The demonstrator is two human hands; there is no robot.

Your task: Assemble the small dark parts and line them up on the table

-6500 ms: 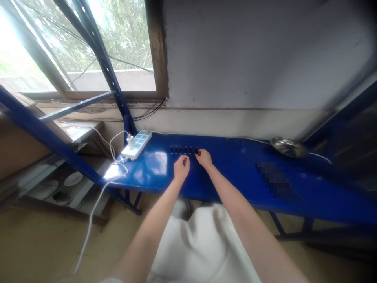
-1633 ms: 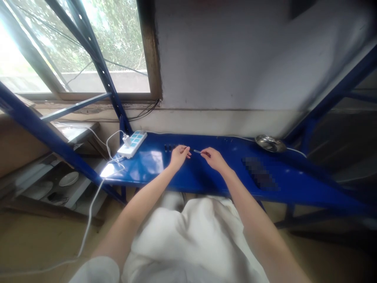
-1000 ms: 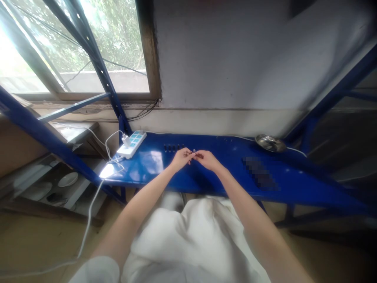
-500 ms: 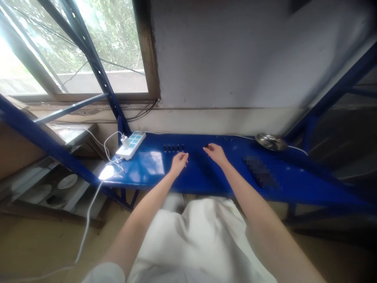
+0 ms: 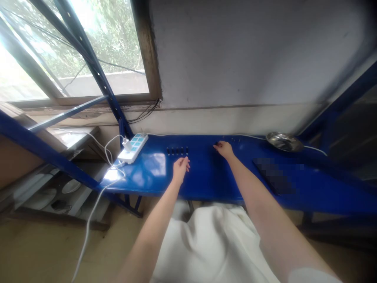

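Note:
My left hand (image 5: 180, 168) is over the blue table (image 5: 200, 177), just below the right end of a row of several small black pieces (image 5: 177, 151) with light ends. Its fingers are curled together, and whatever is in them, if anything, is too small to make out. A fingertip is close to the rightmost piece; contact is unclear. Farther right, my right hand (image 5: 224, 149) pinches a small dark piece (image 5: 217, 144) between thumb and fingers. Several tiny light bits (image 5: 232, 139) lie beyond the right hand, near the table's back edge.
A white power strip (image 5: 133, 148) with a plug and cords lies at the table's left end. At the right are a shiny metal dish (image 5: 284, 142) and a dark, blurred flat object (image 5: 275, 176). Blue frame posts (image 5: 101, 78) rise at the left before a window.
The camera view has shifted a little. My right hand is slightly farther right, still pinching the dark piece. My left hand has drawn slightly back from the row, fingers still curled.

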